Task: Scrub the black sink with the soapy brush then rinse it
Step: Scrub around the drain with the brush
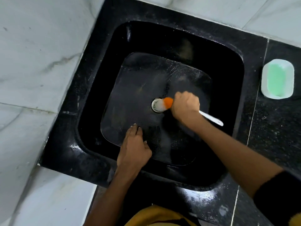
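Observation:
The black sink (224, 66) fills the middle of the view, its flat bottom streaked with soapy marks. My right hand (185, 106) grips a brush (167, 102) with an orange head, white bristles and a white handle that sticks out behind my fist. The bristles sit over the round drain (155, 106) in the middle of the basin. My left hand (134, 147) rests flat on the front part of the basin floor, fingers straight and pointing away from me.
A black speckled stone counter (268, 128) surrounds the sink. A clear soap dish holding a green soap bar (277, 79) stands on the counter to the right. White marble tiles (32, 62) cover the wall on the left and behind.

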`<control>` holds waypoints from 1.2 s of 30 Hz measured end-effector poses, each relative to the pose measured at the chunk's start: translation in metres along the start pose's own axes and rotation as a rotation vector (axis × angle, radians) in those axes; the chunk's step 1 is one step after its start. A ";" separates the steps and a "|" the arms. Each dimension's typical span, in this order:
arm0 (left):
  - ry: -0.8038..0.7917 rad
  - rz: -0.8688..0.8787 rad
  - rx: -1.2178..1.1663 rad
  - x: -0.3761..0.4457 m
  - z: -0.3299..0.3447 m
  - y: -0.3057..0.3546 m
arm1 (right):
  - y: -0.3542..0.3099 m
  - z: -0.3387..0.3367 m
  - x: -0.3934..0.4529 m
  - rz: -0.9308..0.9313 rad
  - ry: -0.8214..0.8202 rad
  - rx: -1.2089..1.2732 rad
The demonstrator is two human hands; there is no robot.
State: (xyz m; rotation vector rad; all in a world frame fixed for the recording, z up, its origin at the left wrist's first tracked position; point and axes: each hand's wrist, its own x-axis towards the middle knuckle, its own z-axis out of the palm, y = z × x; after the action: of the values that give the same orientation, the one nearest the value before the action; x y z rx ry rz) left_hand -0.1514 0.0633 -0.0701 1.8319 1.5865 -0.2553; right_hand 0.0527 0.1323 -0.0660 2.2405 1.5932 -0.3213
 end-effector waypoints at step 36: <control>-0.007 0.057 -0.062 -0.004 -0.003 -0.004 | -0.050 -0.014 -0.017 -0.223 0.073 -0.193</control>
State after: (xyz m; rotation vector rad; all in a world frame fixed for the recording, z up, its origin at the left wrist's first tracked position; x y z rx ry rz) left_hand -0.1564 0.0620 -0.0674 1.8241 1.5183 -0.1844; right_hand -0.0005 0.1377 -0.0552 1.9559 1.8328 -0.1380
